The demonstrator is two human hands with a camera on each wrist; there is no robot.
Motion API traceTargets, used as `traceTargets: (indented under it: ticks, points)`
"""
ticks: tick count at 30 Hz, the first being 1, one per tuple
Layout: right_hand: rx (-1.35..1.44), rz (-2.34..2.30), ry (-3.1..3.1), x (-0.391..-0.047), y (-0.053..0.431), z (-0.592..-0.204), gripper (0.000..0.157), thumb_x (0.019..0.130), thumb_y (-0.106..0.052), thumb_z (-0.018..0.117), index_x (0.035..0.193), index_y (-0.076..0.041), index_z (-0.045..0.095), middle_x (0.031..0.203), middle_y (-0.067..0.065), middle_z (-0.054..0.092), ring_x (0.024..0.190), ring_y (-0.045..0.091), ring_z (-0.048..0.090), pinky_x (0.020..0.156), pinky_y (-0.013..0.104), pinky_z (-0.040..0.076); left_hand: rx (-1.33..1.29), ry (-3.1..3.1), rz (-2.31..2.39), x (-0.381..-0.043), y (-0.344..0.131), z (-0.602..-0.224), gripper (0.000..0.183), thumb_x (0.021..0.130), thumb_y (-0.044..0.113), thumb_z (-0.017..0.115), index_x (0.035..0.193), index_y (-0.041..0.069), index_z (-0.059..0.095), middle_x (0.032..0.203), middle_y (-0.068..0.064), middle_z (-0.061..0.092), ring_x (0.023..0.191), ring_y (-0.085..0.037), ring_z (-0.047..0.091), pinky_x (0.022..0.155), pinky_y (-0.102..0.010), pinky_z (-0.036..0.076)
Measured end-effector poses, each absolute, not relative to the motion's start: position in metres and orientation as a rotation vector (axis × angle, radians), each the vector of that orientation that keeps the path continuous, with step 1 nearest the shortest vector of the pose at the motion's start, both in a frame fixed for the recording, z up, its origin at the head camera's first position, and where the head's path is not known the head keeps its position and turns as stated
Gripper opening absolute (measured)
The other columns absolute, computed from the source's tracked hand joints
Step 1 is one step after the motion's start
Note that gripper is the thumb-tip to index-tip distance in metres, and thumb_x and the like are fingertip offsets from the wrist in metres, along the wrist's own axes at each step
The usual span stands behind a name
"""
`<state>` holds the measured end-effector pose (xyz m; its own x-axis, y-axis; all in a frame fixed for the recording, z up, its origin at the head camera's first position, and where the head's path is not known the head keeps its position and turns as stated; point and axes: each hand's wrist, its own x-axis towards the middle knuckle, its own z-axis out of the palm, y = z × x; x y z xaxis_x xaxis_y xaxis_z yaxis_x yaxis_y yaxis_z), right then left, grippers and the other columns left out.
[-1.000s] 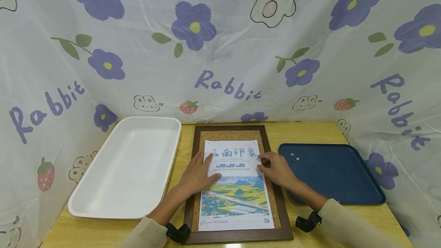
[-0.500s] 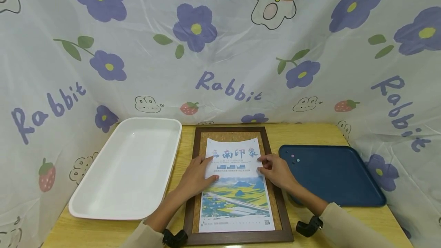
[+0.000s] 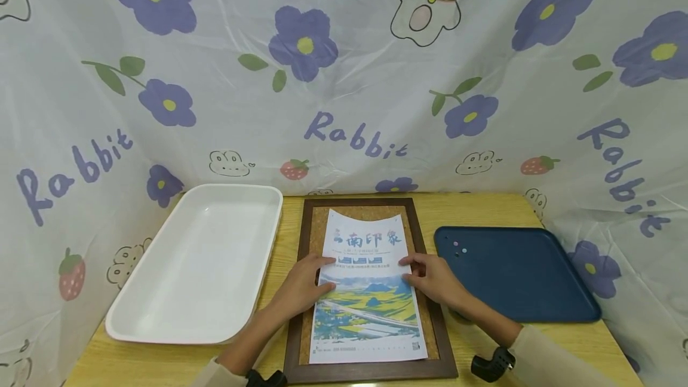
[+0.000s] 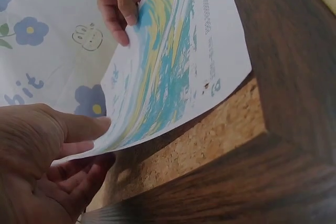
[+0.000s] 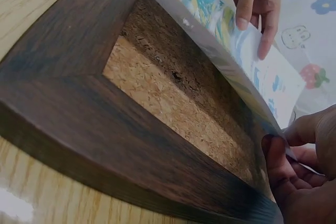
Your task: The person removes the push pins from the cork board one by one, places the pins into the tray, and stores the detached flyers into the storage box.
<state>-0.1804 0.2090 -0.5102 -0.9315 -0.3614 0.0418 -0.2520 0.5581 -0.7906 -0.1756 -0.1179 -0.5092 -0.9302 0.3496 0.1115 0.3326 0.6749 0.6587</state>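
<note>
A printed paper poster with a landscape and Chinese lettering lies over a cork board in a dark brown frame. At its left edge my left hand pinches the paper, thumb on top and fingers beneath, as the left wrist view shows. Opposite it, my right hand grips the right edge between thumb and fingers. Both wrist views show the sheet bowed up off the cork between the hands. Its far edge sags in the middle, with the corners raised.
To the left stands a deep white tray. A flat dark blue tray lies on the right, with several tiny pale and pink pieces near its far left corner. The wooden table ends at a printed curtain.
Both hands have slid nearer the person along the paper's edges. The poster's far edge has lifted and curved, and its far left corner has shifted up and to the right.
</note>
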Motion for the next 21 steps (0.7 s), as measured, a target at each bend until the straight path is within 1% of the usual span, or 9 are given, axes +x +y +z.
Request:
traceTargets:
  ticks: [5, 9, 12, 13, 15, 17, 19, 20, 21]
  points:
    - [-0.520, -1.337, 2.649, -0.181, 0.210, -0.509, 0.028, 0.098, -0.006, 0.074, 0.125, 0.000, 0.073, 0.077, 0.000, 0.066, 0.063, 0.008, 0.055, 0.054, 0.025, 0.043, 0.583, 2.844, 1.162, -0.174, -0.116, -0.508, 0.046, 0.089, 0.001, 0.083, 0.133, -0.003, 0.071, 0.130, -0.021, 0.069, 0.120, -0.039, 0.067, 0.096, -0.054, 0.057]
    - [-0.542, -1.350, 2.646, -0.181, 0.210, -0.506, 0.027, 0.098, -0.005, 0.074, 0.125, 0.000, 0.073, 0.077, 0.000, 0.065, 0.062, 0.008, 0.054, 0.053, 0.025, 0.042, 0.571, 2.862, 1.154, -0.176, -0.116, -0.506, 0.046, 0.089, 0.001, 0.083, 0.133, 0.000, 0.072, 0.133, -0.021, 0.069, 0.121, -0.038, 0.067, 0.095, -0.052, 0.057]
    - [-0.573, -1.362, 2.650, -0.183, 0.210, -0.502, 0.027, 0.098, -0.005, 0.074, 0.125, 0.001, 0.073, 0.077, -0.001, 0.065, 0.062, 0.008, 0.054, 0.053, 0.025, 0.043, 0.580, 2.881, 1.143, -0.177, -0.116, -0.503, 0.046, 0.089, 0.002, 0.083, 0.134, 0.002, 0.072, 0.133, -0.020, 0.069, 0.116, -0.036, 0.068, 0.093, -0.051, 0.057]
    - [-0.582, -1.366, 2.651, -0.183, 0.210, -0.500, 0.027, 0.099, -0.005, 0.073, 0.125, 0.001, 0.073, 0.078, -0.001, 0.065, 0.062, 0.008, 0.054, 0.054, 0.025, 0.043, 0.583, 2.884, 1.139, -0.178, -0.117, -0.501, 0.047, 0.090, 0.002, 0.083, 0.135, 0.003, 0.072, 0.133, -0.019, 0.070, 0.109, -0.032, 0.069, 0.090, -0.049, 0.057]
    - [-0.598, -1.375, 2.653, -0.185, 0.210, -0.497, 0.027, 0.099, -0.005, 0.073, 0.125, 0.001, 0.072, 0.079, 0.000, 0.066, 0.064, 0.009, 0.056, 0.054, 0.025, 0.044, 0.590, 2.889, 1.141, -0.180, -0.117, -0.497, 0.048, 0.090, 0.003, 0.083, 0.136, 0.002, 0.071, 0.134, -0.020, 0.069, 0.109, -0.033, 0.069, 0.090, -0.048, 0.057]
    - [-0.615, -1.377, 2.656, -0.187, 0.208, -0.493, 0.028, 0.099, -0.005, 0.073, 0.126, 0.001, 0.072, 0.083, 0.001, 0.068, 0.067, 0.009, 0.059, 0.057, 0.026, 0.046, 0.594, 2.898, 1.148, -0.181, -0.119, -0.492, 0.048, 0.090, 0.002, 0.083, 0.137, 0.002, 0.070, 0.136, -0.022, 0.068, 0.116, -0.037, 0.068, 0.094, -0.050, 0.057]
    - [-0.628, -1.386, 2.654, -0.189, 0.206, -0.488, 0.028, 0.099, -0.005, 0.073, 0.126, 0.001, 0.072, 0.086, 0.002, 0.070, 0.071, 0.010, 0.063, 0.059, 0.026, 0.047, 0.595, 2.907, 1.151, -0.182, -0.122, -0.486, 0.050, 0.090, 0.003, 0.083, 0.138, 0.001, 0.069, 0.135, -0.022, 0.068, 0.118, -0.038, 0.068, 0.096, -0.052, 0.057]
    - [-0.635, -1.392, 2.657, -0.190, 0.205, -0.486, 0.029, 0.099, -0.005, 0.074, 0.126, 0.002, 0.072, 0.089, 0.003, 0.072, 0.073, 0.011, 0.065, 0.060, 0.027, 0.048, 0.600, 2.914, 1.154, -0.182, -0.123, -0.483, 0.050, 0.090, 0.003, 0.083, 0.139, 0.001, 0.069, 0.136, -0.021, 0.068, 0.124, -0.041, 0.065, 0.099, -0.054, 0.056]
    - [-0.644, -1.395, 2.661, -0.192, 0.203, -0.484, 0.028, 0.099, -0.005, 0.074, 0.126, 0.002, 0.072, 0.090, 0.004, 0.073, 0.075, 0.012, 0.066, 0.061, 0.027, 0.049, 0.613, 2.927, 1.152, -0.183, -0.126, -0.481, 0.051, 0.090, 0.002, 0.083, 0.139, 0.001, 0.069, 0.134, -0.021, 0.068, 0.122, -0.040, 0.066, 0.098, -0.054, 0.056]
